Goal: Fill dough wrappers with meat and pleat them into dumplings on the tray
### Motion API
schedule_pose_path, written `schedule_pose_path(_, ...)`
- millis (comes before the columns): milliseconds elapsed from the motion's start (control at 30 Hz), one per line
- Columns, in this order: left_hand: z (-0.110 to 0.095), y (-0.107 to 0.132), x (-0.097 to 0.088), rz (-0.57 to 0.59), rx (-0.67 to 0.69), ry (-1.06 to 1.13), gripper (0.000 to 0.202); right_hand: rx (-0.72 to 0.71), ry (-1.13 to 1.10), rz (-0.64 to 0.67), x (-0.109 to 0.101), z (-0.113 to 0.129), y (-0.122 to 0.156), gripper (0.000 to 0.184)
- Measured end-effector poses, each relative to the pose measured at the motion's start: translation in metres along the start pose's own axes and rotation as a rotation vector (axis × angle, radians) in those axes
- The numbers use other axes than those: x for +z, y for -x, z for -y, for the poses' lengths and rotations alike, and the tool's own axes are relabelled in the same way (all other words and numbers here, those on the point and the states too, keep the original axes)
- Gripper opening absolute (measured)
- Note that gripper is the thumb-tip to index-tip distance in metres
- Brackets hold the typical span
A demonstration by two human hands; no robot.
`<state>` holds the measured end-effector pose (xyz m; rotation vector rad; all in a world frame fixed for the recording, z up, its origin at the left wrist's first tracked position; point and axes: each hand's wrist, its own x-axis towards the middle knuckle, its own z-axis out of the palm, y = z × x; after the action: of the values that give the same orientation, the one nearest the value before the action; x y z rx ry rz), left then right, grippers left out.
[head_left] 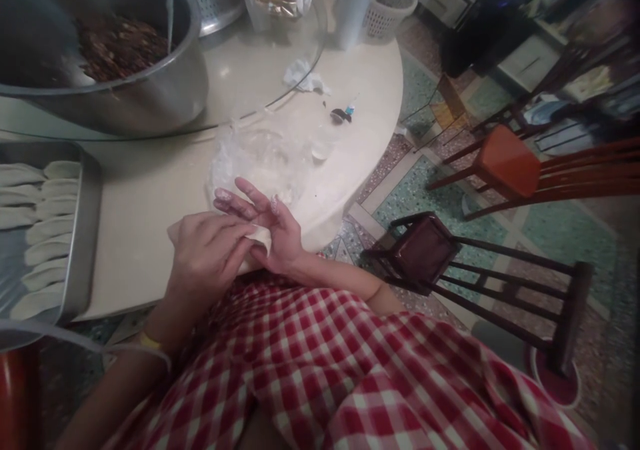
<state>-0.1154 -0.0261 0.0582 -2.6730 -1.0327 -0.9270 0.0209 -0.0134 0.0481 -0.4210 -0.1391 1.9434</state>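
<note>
A pale piece of dumpling dough [261, 238] is between my two hands, mostly covered by fingers, so whether it is folded or filled cannot be seen. My left hand [207, 247], with a yellow band at the wrist, bends over it and pinches its edge. Under and beside it my right hand [280, 230] holds the dough against the palm, several floury fingers stretched upward. Just beyond the hands lies a crumpled clear plastic bag [255, 150] dusted with white. To the left, a metal tray [87, 237] carries rows of shaped dumplings [47, 253].
A big metal pot [165, 83] with dark chopped filling [123, 47] stands at the back left on a glass turntable. Tissue [305, 77], a small dark item [341, 116] and a white basket [390, 3] are on the table [375, 103]. Chairs [425, 253] stand at right.
</note>
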Motion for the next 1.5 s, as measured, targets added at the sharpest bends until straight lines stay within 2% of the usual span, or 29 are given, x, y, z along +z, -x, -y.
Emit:
schedule_pose_path(200, 0.001, 0.001, -0.003, 0.009, 0.001, -0.006, 0.025, 0.023, 0.036, 0.006, -0.002, 0.0, -0.002, 0.044)
schedule_pose_path(433, 0.005, 0.001, 0.001, 0.025, 0.014, 0.018, 0.017, 0.055, -0.003, -0.039, -0.001, -0.001, -0.004, 0.042)
schedule_pose_path(600, 0.004, -0.003, 0.001, 0.041, 0.064, 0.004, 0.018, 0.054, -0.002, -0.053, -0.001, 0.001, -0.006, 0.041)
schedule_pose_path(733, 0.003, -0.01, -0.001, 0.109, 0.126, 0.005, 0.016, 0.052, 0.007, -0.043, -0.001, 0.002, -0.004, 0.042)
schedule_pose_path(800, 0.003, -0.013, -0.002, 0.155, 0.143, -0.001, 0.021, 0.071, 0.021, -0.043, -0.001, 0.003, -0.003, 0.044)
schedule_pose_path(967, 0.006, -0.013, 0.0, 0.211, 0.139, 0.029, 0.022, 0.053, 0.057, -0.038, -0.006, 0.003, -0.004, 0.042)
schedule_pose_path(1100, 0.009, -0.009, 0.001, 0.172, 0.068, 0.074, 0.02, 0.031, 0.029, -0.032, -0.006, 0.004, -0.006, 0.043)
schedule_pose_path(1200, 0.009, -0.009, 0.002, 0.126, 0.121, 0.066, 0.019, 0.042, 0.019, -0.046, -0.006, 0.004, -0.006, 0.045)
schedule_pose_path(1400, 0.008, -0.008, 0.005, 0.212, 0.103, 0.129, 0.018, 0.076, 0.078, -0.035, -0.01, 0.005, -0.007, 0.046)
schedule_pose_path(1500, 0.01, -0.007, 0.008, 0.205, 0.153, 0.128, 0.023, 0.088, 0.063, -0.029, -0.009, 0.006, -0.006, 0.047)
